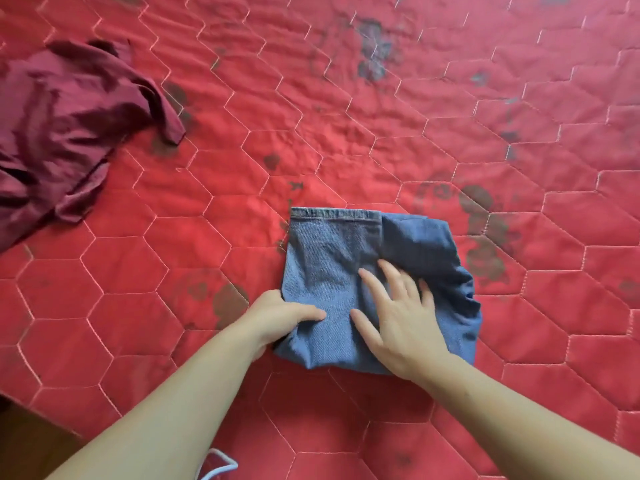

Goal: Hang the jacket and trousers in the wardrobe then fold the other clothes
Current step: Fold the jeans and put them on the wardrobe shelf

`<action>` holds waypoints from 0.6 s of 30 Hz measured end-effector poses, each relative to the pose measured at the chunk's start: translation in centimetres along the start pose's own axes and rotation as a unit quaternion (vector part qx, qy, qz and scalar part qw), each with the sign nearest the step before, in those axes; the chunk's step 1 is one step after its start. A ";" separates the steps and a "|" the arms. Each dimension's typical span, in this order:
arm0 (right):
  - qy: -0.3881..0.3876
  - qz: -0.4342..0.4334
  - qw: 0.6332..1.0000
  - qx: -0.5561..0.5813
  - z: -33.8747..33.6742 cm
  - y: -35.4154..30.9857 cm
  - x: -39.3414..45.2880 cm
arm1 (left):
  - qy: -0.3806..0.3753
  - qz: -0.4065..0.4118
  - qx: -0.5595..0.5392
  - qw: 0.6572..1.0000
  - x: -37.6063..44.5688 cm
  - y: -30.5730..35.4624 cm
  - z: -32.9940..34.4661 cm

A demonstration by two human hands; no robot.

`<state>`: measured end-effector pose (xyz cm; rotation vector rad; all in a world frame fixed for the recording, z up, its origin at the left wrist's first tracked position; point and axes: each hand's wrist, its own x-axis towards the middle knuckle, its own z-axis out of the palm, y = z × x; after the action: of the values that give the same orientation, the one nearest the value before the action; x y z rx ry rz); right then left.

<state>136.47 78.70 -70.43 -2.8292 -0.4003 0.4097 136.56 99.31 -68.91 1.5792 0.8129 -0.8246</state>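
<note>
Your jeans [346,271] lie folded small on the bed [415,133], at about 6 o'clock, right in front of you. Your left hand [280,317] pinches the left edge, thumb on top. Your right hand [398,313] lies flat on the denim with its fingers [372,282] spread wide. Press down and smooth out toward 3 o'clock (that side looks bumpy). Keep the edges lined up. The red shirt [62,126] waits at 10 o'clock, still crumpled.

No readable text, label, brand, number or sign anywhere in view.
</note>
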 end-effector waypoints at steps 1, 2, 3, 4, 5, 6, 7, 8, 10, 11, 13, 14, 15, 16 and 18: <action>0.041 0.005 0.999 0.009 -0.3 -0.4 0.3 | -0.004 0.001 -0.010 1.000 -0.1 0.0 0.1; 0.077 0.002 0.997 0.011 -0.5 -0.8 0.9 | 0.000 0.008 -0.017 1.000 -0.2 -0.1 0.2; 0.090 -0.001 0.996 0.003 -0.8 -0.9 1.6 | 0.009 0.018 -0.017 1.000 -0.4 -0.4 0.4; 0.087 0.000 0.996 -0.014 -1.0 -0.7 2.7 | 0.016 0.032 -0.017 0.999 -0.4 -0.7 0.6; 0.069 0.007 0.997 -0.036 -1.2 -0.2 4.0 | 0.013 0.045 -0.016 0.999 -0.5 -0.9 0.7; 0.042 0.013 0.997 -0.060 -1.2 0.4 5.3 | -0.001 0.055 -0.013 0.998 -0.6 -1.3 0.7; 0.017 0.014 0.996 -0.085 -1.2 1.1 6.5 | -0.017 0.061 -0.004 0.998 -0.6 -1.7 0.8; 0.001 0.014 0.995 -0.101 -1.1 1.7 7.5 | -0.030 0.067 0.004 0.997 -0.6 -2.2 0.9; -0.011 0.018 0.994 -0.105 -1.2 2.4 8.8 | -0.026 0.069 0.008 0.997 -0.3 -2.8 1.1; -0.018 0.020 0.994 -0.105 -1.4 2.4 9.3 | -0.019 0.063 -0.001 0.998 -0.3 -3.1 1.1; -0.031 0.026 0.994 -0.101 -1.6 2.1 9.8 | -0.009 0.050 -0.022 0.998 -0.2 -3.7 1.3; -0.034 0.030 0.995 -0.088 -1.9 2.0 9.7 | -0.002 0.044 -0.029 0.999 -0.3 -3.9 1.4; -0.029 0.035 0.997 -0.065 -2.2 2.0 9.3 | 0.002 0.039 -0.037 0.999 -0.5 -4.0 1.5; -0.007 0.038 0.998 -0.038 -2.5 2.2 8.5 | 0.007 0.039 -0.041 0.998 -0.6 -4.1 1.5; 0.065 0.071 0.995 -0.004 -2.6 3.2 5.9 | 0.017 0.047 -0.030 0.998 -0.7 -4.2 1.4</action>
<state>143.48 77.00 -70.35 -2.8825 -0.1763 0.2479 132.54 98.46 -70.64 1.5699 0.7745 -0.7001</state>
